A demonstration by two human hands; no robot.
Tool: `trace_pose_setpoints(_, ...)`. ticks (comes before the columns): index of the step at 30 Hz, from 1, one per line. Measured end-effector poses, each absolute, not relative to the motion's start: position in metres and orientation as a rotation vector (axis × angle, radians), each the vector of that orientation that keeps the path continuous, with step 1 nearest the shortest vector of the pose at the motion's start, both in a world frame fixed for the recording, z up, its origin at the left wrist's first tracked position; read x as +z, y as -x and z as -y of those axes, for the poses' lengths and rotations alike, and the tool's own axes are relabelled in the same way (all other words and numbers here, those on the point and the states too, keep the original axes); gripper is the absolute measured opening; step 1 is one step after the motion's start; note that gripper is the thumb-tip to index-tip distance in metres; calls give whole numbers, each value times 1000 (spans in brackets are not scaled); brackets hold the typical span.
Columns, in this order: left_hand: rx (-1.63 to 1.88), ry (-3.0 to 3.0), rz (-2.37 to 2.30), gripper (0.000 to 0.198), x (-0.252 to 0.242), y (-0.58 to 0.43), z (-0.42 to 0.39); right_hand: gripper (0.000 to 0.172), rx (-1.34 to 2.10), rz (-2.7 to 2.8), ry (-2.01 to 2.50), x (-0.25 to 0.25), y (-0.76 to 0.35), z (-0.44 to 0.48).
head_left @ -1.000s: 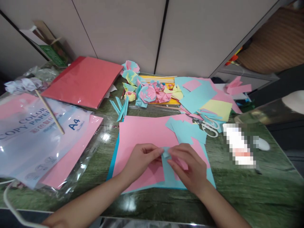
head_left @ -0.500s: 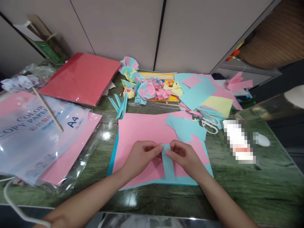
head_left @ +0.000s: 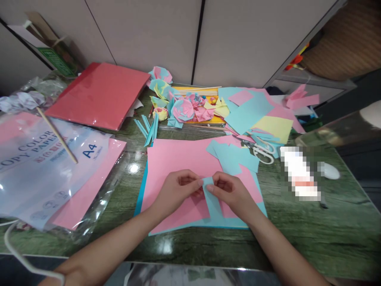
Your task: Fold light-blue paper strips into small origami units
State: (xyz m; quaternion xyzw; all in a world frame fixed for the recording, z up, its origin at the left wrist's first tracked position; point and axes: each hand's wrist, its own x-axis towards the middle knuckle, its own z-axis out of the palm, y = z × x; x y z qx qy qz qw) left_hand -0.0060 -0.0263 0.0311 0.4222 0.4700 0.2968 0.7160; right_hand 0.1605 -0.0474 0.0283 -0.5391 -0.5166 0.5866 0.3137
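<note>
A light blue paper strip is pinched at its far end between both hands and hangs toward me. My left hand grips the strip's upper left corner with thumb and fingers. On the opposite edge, my right hand holds it the same way, thumb on top. Beneath them lies a pink paper sheet over blue sheets. Cut light blue pieces rest on its right part. Scissors with white handles lie just beyond those pieces.
Folded paper flowers cluster at the back, beside narrow blue strips. A red pack and a plastic bag of colour paper are at left. Loose coloured sheets lie back right. A white mouse sits at right.
The strip's near end has swung slightly right, and its top edge now shows flatter between the fingers. Both hands keep their pinch. The view has shifted a little.
</note>
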Motion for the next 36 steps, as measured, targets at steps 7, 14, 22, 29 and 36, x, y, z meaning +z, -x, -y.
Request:
trace_pose_setpoints(7, 608, -856, -966, 16, 29, 8, 26, 24, 1653, 1340, 1391, 28, -162, 47)
trace_pose_setpoints(14, 635, -856, -909, 18, 25, 13, 24, 27, 1678, 1297, 1391, 30, -164, 46)
trace_pose_setpoints(22, 604, -913, -992, 18, 29, 8, 26, 26, 1644, 1340, 1413, 29, -161, 48)
trace_pose_setpoints(29, 554, -965, -997, 16, 29, 9, 25, 22, 1613, 1420, 1417, 30, -159, 49)
trace_pose_setpoints(36, 518, -942, -996, 16, 30, 9, 27, 21, 1671, 1401, 1405, 30, -159, 51)
